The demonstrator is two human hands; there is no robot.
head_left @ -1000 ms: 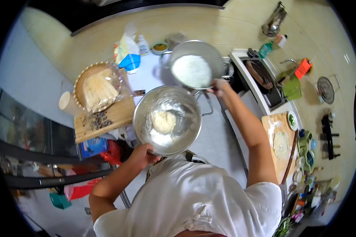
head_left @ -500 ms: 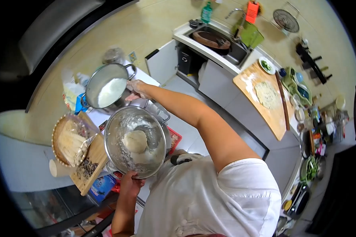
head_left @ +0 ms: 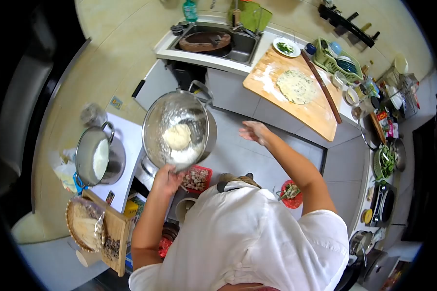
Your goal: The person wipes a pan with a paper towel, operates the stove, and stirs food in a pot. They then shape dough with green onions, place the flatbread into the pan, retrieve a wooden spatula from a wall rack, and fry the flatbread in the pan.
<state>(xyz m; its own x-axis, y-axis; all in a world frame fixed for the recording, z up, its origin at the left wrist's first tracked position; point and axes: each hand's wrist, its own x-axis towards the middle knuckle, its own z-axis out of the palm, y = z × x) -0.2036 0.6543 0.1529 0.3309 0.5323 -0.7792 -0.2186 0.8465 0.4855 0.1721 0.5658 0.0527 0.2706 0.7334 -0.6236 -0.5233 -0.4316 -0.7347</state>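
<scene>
My left hand (head_left: 167, 179) is closed on the near side of a two-handled metal pot (head_left: 210, 136), holding it up over the floor. Inside the tilted pot lie a pale dough ball (head_left: 176, 137) and some loose white flour (head_left: 183, 156); more flour dusts the wall. My right hand (head_left: 255, 133) is in the air to the right of the pot, fingers stretched out, white residue on them and nothing held. On the white table at left stands a second metal pot (head_left: 116, 162), with white flour (head_left: 100, 159) in it.
A wooden board (head_left: 257, 80) on the right counter carries a rolled green-flecked dough round (head_left: 296, 87) and a rolling pin (head_left: 321, 87). Beyond are a sink (head_left: 245, 47) and an open cabinet door (head_left: 155, 85). Red baskets (head_left: 210, 179) sit on the floor near my feet.
My right hand has left the flour pot's edge and moved right. The held pot has moved up and right, away from the white table. The view has turned toward the counter.
</scene>
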